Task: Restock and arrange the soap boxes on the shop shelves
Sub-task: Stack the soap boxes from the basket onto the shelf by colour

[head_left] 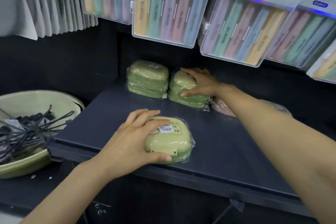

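**Operator:** Head view has both of my hands on soap boxes. My left hand [132, 138] grips a single wrapped green soap box [168, 139] at the front of the dark shelf [101, 125], fingers over its lid and thumb under the near edge. My right hand [197, 82] grasps the right stack [187, 91] at the back, fingers curled over its top and thumb on its front.

**Supervisor:** Which step is that?

**Operator:** Arranging, I'd say: I'm steadying the right stack while the single box waits to join a pile. The left stack [147, 80] stands just beside it, untouched.

**Supervisor:** And the next move?

**Operator:** Probably lifting the front box and setting it squarely on a stack; the slick wrap could let it slide.

**Supervisor:** Surroundings?

**Operator:** A pink packet [222, 107] shows behind my right forearm. Clear cases of pastel items [169, 5] hang above, and a green basin [36, 100] of black cables sits at left.
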